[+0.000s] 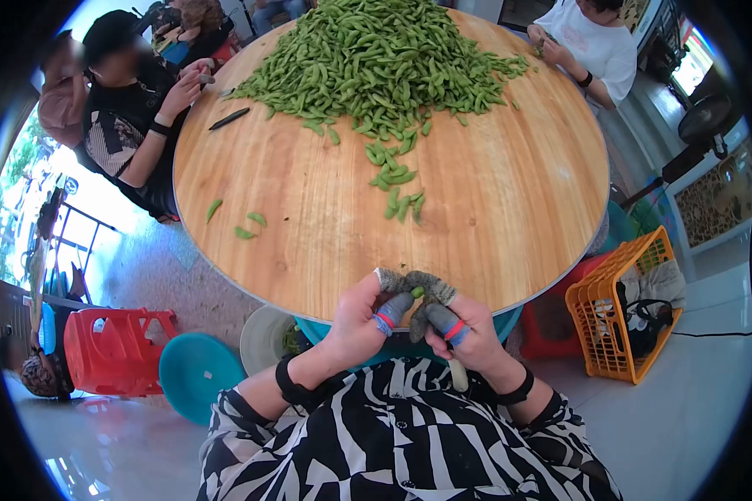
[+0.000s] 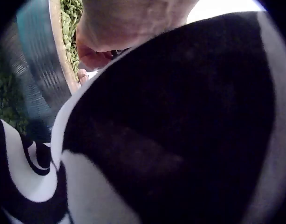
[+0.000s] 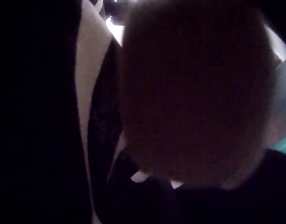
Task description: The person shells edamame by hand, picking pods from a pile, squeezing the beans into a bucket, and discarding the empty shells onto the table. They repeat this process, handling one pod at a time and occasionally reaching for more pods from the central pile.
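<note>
In the head view, both hands meet at the near edge of the round wooden table (image 1: 309, 225). Between their fingertips shows a small green bean pod (image 1: 418, 292), mostly hidden by the fingers. My left hand (image 1: 361, 316) pinches it from one side, my right hand (image 1: 470, 330) from the other. Grey cloth covers wrap the thumbs and forefingers, with red bands round the thumb covers. A large heap of green pods (image 1: 376, 67) covers the far side of the table. The left wrist view shows part of the left hand (image 2: 129, 23) above a patterned shirt; the right wrist view is dark and blurred.
A few loose pods (image 1: 244, 233) and a black pen (image 1: 229, 118) lie left on the table. Beneath the near edge is a teal basin (image 1: 309, 331). Red stools (image 1: 113, 351), another teal basin (image 1: 199, 377) and an orange crate (image 1: 618, 309) stand around. Other people sit across.
</note>
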Demonstrator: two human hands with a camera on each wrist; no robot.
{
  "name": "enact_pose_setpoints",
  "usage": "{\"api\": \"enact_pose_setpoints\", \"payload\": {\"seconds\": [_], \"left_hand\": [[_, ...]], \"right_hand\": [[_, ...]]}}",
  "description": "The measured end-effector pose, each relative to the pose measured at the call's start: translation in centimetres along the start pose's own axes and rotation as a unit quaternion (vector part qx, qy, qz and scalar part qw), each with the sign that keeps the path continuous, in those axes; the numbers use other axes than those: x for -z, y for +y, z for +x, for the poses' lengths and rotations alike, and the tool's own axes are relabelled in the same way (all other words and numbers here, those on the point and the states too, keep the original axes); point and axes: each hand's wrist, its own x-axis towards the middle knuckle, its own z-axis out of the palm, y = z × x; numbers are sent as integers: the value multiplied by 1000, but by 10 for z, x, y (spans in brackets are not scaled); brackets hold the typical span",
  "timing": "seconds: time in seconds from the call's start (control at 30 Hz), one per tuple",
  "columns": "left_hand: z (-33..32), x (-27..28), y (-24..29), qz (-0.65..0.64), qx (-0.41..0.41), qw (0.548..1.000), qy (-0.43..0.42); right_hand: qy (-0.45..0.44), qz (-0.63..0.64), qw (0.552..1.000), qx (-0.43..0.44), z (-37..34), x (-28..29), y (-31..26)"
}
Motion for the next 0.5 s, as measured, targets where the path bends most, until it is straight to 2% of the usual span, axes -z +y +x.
{"api": "enact_pose_setpoints", "payload": {"seconds": [0.07, 0.1, 0.17, 0.3, 0.37, 0.4, 0.43, 0.47, 0.5], "left_hand": [[2, -2, 0, 12, -1, 1000, 2], [3, 4, 3, 13, 2, 1000, 3], [5, 7, 3, -60, 92, 993, -42], [13, 8, 0, -163, 127, 976, -73], [16, 6, 4, -326, 166, 922, -125], [18, 4, 4, -330, 171, 920, -125], [20, 2, 4, -284, 171, 938, -102], [20, 1, 3, -238, 170, 953, -77], [19, 1, 2, -242, 171, 952, -75]], "right_hand": [[40, -142, 987, 57, -1, -3, -3], [40, -140, 988, 55, 2, -5, -2], [52, -64, 996, 21, -3, -3, 0], [8, 14, 1000, 3, -3, 8, -4], [-42, 100, 994, 28, -3, 10, -2], [-29, 18, 999, 36, -3, 15, -3], [-26, 18, 999, 32, -4, 15, -5], [-5, -194, 974, 120, -4, 11, -10], [13, -396, 896, 202, -4, 8, -13]]}}
